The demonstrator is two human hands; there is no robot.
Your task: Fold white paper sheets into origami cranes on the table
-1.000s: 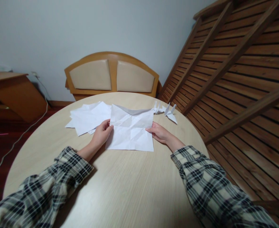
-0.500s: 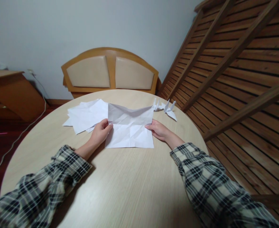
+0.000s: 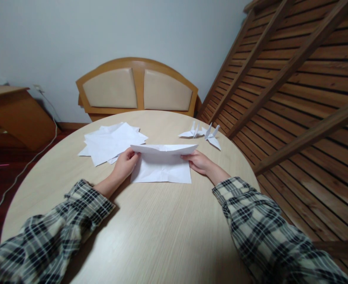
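Note:
A creased white sheet of paper (image 3: 162, 170) lies in front of me, its near half flat on the table and its far half bent up and over toward me. My left hand (image 3: 127, 161) pinches its left edge near the middle crease. At the right edge, my right hand (image 3: 200, 161) grips the sheet between thumb and fingers, with the fingertips partly under the raised flap. Beyond my left hand rests a stack of white paper sheets (image 3: 110, 142). Two folded paper cranes (image 3: 194, 131) (image 3: 212, 136) stand past my right hand.
All the paper is on a round pale wooden table (image 3: 150, 228). Behind it stands a wooden headboard (image 3: 140, 85) with cream panels. A slatted wooden frame (image 3: 295, 98) leans close on the right. To the left are a wooden cabinet (image 3: 11, 118) and a white cable (image 3: 29, 163).
The far half of the sheet has tipped down toward me, uncovering more of the stack and the cranes behind it. Both hands have stayed nearly in place.

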